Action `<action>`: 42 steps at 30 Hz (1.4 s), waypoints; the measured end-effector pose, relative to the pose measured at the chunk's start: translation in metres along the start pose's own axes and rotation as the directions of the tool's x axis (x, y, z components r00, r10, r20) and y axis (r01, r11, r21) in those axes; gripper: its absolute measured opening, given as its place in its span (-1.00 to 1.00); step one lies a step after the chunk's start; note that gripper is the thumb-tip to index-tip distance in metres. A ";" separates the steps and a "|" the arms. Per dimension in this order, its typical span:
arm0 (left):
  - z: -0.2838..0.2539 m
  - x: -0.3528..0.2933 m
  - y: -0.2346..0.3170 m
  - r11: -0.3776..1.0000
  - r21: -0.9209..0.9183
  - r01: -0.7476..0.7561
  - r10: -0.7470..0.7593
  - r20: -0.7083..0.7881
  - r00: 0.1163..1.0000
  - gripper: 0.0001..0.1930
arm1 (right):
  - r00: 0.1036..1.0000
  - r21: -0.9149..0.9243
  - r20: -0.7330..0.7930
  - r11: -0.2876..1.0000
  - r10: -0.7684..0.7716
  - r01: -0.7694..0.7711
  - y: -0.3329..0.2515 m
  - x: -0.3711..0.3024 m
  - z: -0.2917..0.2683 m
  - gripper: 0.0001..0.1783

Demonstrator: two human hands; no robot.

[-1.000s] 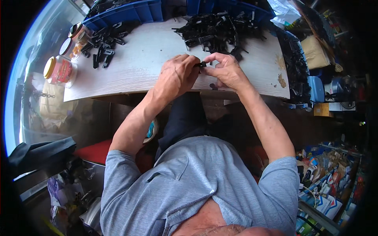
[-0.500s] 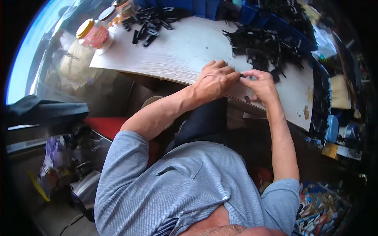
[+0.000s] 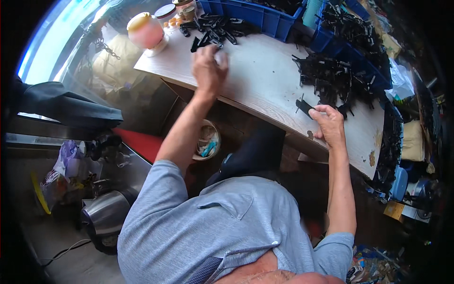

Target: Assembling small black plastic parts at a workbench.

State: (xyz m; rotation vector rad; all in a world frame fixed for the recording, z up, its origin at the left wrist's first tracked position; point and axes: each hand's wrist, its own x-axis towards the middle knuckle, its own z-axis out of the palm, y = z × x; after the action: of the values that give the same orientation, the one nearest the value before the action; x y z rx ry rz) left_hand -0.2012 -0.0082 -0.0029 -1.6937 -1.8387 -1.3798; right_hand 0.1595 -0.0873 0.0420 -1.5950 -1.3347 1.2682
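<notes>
My right hand (image 3: 328, 124) pinches a small black plastic piece (image 3: 304, 105) between thumb and fingertips, over the table's front part. A thin pin-like bit sticks out at the piece's side. At the left, my left hand (image 3: 208, 71) is at the near edge of a pile of black oblong parts (image 3: 218, 29). Motion smears its fingers, so whether they hold anything cannot be made out. Beyond my right hand lies a larger heap of thin black parts (image 3: 326, 75).
The pale table (image 3: 257, 71) carries a jar with a yellow lid (image 3: 145, 33) at its left corner. Blue bins (image 3: 255, 16) line the back, one heaped with black parts. Below the front edge stands a bucket (image 3: 208, 142); a metal kettle (image 3: 106, 213) sits lower left.
My hands have come apart. The left moved left to the oblong parts, while the right keeps a black piece that was between both hands. The view has shifted slightly.
</notes>
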 end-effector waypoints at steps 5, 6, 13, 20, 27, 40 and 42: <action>0.015 0.023 -0.029 0.955 0.294 0.045 -0.118 0.236 0.965 -0.72 | 0.998 0.125 -0.043 0.992 0.035 -0.029 0.011 -0.001 -0.016 -0.58; 0.021 0.025 -0.032 0.961 0.275 0.037 -0.105 0.237 0.966 -0.72 | 0.999 0.171 -0.029 0.985 0.030 -0.024 0.011 0.002 -0.020 -0.59; 0.027 0.028 -0.022 0.978 0.175 0.111 -0.168 0.355 0.920 -0.68 | 0.997 0.327 -0.051 0.944 0.057 -0.037 0.031 0.003 -0.078 -0.65; 0.036 0.010 0.010 0.988 0.081 0.129 -0.152 0.511 0.846 -0.65 | 0.892 0.408 -0.388 0.911 0.231 -0.059 0.049 -0.002 -0.162 -0.71; 0.055 -0.018 0.053 0.987 -0.152 -0.058 0.107 0.338 0.935 -0.90 | 0.414 0.359 -0.875 0.909 0.249 0.212 0.039 0.028 -0.262 -0.63; 0.066 -0.065 0.169 0.847 -0.463 -0.260 0.494 0.507 0.706 -0.85 | 0.978 -0.195 -0.197 0.975 0.067 -0.106 0.028 0.047 -0.147 -0.46; 0.068 -0.068 0.176 0.837 -0.470 -0.282 0.517 0.510 0.687 -0.85 | 0.980 -0.348 -0.174 0.925 0.094 -0.151 0.020 0.048 -0.142 -0.48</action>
State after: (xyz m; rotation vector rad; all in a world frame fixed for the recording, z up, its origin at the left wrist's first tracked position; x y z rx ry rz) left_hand -0.0013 -0.0235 -0.0100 -2.8232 -1.3392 -1.0655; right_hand 0.3010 -0.0349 0.0517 -2.0142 -1.4461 0.9829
